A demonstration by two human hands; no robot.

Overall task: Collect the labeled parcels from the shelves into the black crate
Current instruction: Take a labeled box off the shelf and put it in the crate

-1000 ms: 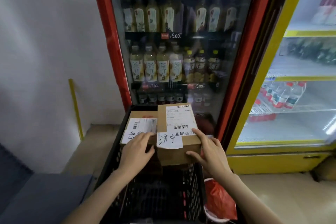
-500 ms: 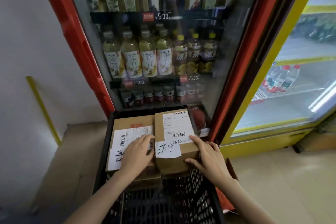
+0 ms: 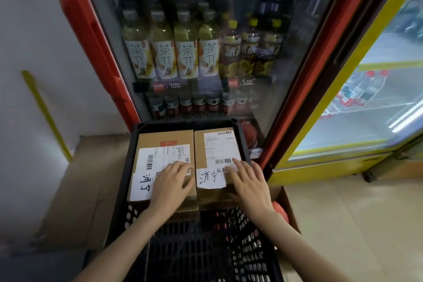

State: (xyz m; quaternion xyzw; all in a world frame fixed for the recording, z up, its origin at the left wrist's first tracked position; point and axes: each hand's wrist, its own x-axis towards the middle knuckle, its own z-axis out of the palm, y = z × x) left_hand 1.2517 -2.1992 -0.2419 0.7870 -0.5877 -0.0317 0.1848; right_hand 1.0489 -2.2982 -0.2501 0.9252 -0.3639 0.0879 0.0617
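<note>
Cardboard parcels, left parcel (image 3: 160,158) and right parcel (image 3: 215,155), are seated side by side at far end of black crate (image 3: 206,258); each is pressed flat by left hand (image 3: 170,186) and right hand (image 3: 249,186), fingers extended, nothing grasped

Two labeled cardboard parcels (image 3: 164,144) (image 3: 215,144) lie flat, side by side, inside the black crate (image 3: 183,122).

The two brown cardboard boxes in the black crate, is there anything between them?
No. In the head view the left brown cardboard box and the right brown cardboard box sit side by side in the black plastic crate, with only a thin dark seam between them.
</note>
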